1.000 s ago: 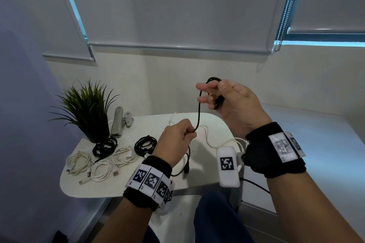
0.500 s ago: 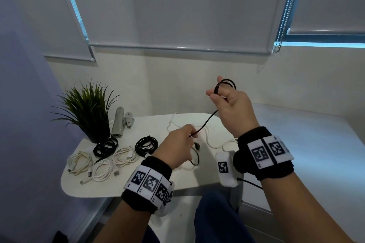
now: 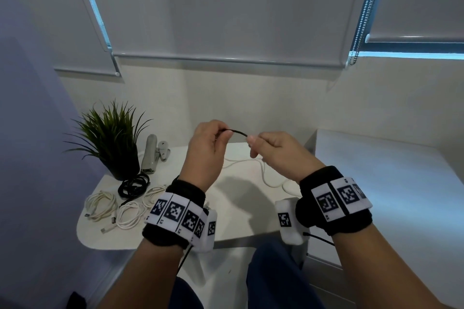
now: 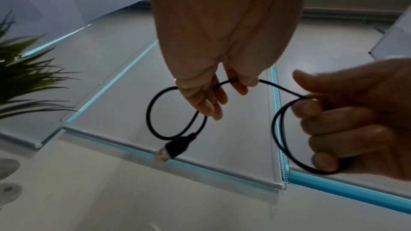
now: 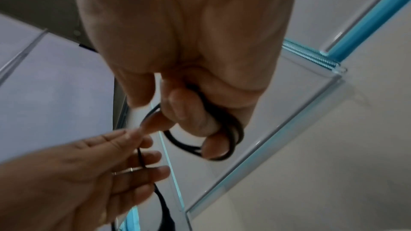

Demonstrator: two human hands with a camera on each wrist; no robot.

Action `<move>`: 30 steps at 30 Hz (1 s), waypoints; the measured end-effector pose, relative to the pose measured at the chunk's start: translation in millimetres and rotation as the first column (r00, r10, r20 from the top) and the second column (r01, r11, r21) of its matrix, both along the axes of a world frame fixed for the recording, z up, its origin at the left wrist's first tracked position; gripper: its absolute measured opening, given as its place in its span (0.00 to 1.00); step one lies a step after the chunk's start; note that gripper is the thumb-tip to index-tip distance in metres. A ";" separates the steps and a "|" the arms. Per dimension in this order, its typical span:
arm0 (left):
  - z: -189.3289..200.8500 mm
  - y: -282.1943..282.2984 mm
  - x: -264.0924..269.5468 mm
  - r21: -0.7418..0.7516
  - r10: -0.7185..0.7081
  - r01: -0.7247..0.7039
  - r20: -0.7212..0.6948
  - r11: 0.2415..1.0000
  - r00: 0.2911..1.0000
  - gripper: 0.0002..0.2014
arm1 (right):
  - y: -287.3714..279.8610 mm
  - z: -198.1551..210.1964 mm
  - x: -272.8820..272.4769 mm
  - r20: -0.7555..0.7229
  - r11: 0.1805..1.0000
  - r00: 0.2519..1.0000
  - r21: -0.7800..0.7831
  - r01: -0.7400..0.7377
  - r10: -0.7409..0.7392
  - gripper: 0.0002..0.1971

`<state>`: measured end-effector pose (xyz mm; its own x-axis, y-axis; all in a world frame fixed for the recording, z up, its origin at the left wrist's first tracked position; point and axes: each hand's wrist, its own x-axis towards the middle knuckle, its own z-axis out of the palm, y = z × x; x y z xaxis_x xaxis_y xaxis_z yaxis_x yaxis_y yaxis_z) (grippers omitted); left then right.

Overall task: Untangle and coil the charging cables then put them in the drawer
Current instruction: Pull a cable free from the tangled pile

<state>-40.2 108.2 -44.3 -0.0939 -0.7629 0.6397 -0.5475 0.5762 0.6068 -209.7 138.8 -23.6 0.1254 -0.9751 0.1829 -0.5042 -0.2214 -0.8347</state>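
- The black cable (image 4: 175,115) hangs in the air between both hands, above the table (image 3: 238,221).
- The right hand (image 4: 355,120) grasps the finished loops, fingers curled through them.
- The left hand (image 4: 213,69) pinches the free end, its plug (image 4: 175,147) dangling.
- Advice: feed the last loop over at matching size, with no twist, and tuck the plug in.

I see white rounded tabletop (image 3: 233,223). On it, far left: dark-potted spiky green plant (image 3: 110,133), grey stapler (image 3: 150,154) beside it. In front, coiled black cable (image 3: 134,185) and three coiled white cables (image 3: 101,206). Loose white cable (image 3: 263,170) sprawls at right.
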 end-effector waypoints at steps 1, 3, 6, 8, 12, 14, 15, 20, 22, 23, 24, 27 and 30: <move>-0.3 -2.4 1.2 0.019 0.006 -0.006 0.028 1.000 1.000 0.05 | 0.9 -0.6 1.1 0.063 1.000 0.998 0.017 -0.025 0.024 0.19; -3.5 -5.2 1.9 0.073 -0.020 0.015 0.068 0.997 0.998 0.06 | 2.7 0.2 3.7 0.246 0.997 0.969 0.050 -0.053 0.039 0.21; -9.2 -2.2 -1.5 0.244 -0.084 0.075 0.029 0.967 0.996 0.07 | 7.0 8.1 6.7 0.445 0.994 0.894 0.075 -0.081 0.039 0.22; -13.9 0.1 -3.1 0.358 -0.114 0.059 0.135 0.932 0.984 0.09 | 9.1 13.5 6.3 0.547 0.993 0.836 0.061 -0.100 0.051 0.21; -20.5 5.4 -6.8 0.487 -0.189 0.037 0.268 0.873 0.945 0.09 | 7.1 15.8 3.7 0.664 0.996 0.747 0.041 -0.078 0.031 0.21; -21.5 8.2 -12.2 0.482 -0.181 -0.050 0.419 0.875 0.890 0.09 | 5.6 16.3 2.2 0.738 0.997 0.674 0.040 -0.059 0.010 0.20; -23.3 10.7 -14.6 0.461 -0.174 -0.090 0.500 0.883 0.848 0.10 | 5.2 18.1 1.8 0.781 0.998 0.625 0.035 -0.058 0.009 0.19; -35.4 16.6 -17.2 0.526 -0.276 0.012 0.426 0.850 0.862 0.12 | 3.4 23.9 2.0 0.885 0.991 0.453 -0.056 -0.117 0.104 0.16; -35.2 18.4 -18.0 0.530 -0.318 0.070 0.395 0.845 0.862 0.11 | 0.6 19.6 1.7 0.890 0.992 0.442 -0.079 -0.096 0.114 0.12; -33.6 19.2 -18.2 0.516 -0.336 0.098 0.390 0.851 0.857 0.11 | -1.2 17.1 1.5 0.877 0.995 0.471 -0.075 -0.065 0.097 0.11; -31.9 20.0 -18.4 0.498 -0.348 0.123 0.389 0.859 0.853 0.10 | -3.2 14.9 1.5 0.843 0.997 0.533 -0.072 -0.018 0.070 0.10; -28.1 19.9 -15.8 0.421 -0.352 0.172 0.397 0.891 0.848 0.08 | -4.8 8.8 2.4 0.594 0.977 0.802 -0.124 0.173 -0.066 0.10; -22.2 17.2 -12.6 0.204 -0.235 0.153 0.475 0.967 0.848 0.08 | -8.3 -1.3 1.7 0.184 0.929 0.961 -0.270 0.254 -0.209 0.10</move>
<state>-52.8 125.4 -66.5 -0.5209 -0.7799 0.3471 -0.6840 0.6246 0.3769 -208.0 130.5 -24.9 -0.1478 -0.8760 0.4591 -0.4452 -0.3556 -0.8218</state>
